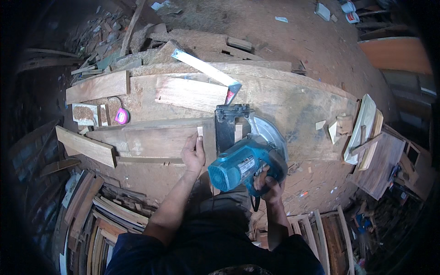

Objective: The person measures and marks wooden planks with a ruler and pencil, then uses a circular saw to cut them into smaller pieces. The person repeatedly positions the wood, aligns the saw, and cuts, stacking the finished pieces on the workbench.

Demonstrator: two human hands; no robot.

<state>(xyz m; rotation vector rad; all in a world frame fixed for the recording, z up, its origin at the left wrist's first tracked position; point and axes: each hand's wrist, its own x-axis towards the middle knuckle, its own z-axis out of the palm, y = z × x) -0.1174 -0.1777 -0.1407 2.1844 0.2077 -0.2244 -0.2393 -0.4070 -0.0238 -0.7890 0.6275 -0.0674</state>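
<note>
My right hand (pixel 271 185) is wrapped round the rear handle of a teal circular saw (pixel 237 166). The saw's black base plate (pixel 224 130) rests by a wide plank (pixel 151 140) on the workbench (pixel 302 110), and its silver blade guard (pixel 270 133) faces right. Left of the saw, my left hand (pixel 193 151) is closed at the plank, thumb and fingers pinching a small pale wood piece (pixel 200 131). Just beyond the saw lies a try square (pixel 206 68) with a metal blade, partly over a short board (pixel 188 91).
A pink tape measure (pixel 122 116) lies at the bench's left, near a loose board (pixel 98 87) and another plank (pixel 87 145). Offcuts (pixel 339 127) and leaning boards (pixel 364 130) crowd the right end. Stacked timber (pixel 105 220) stands close on my left, more (pixel 321 238) on my right.
</note>
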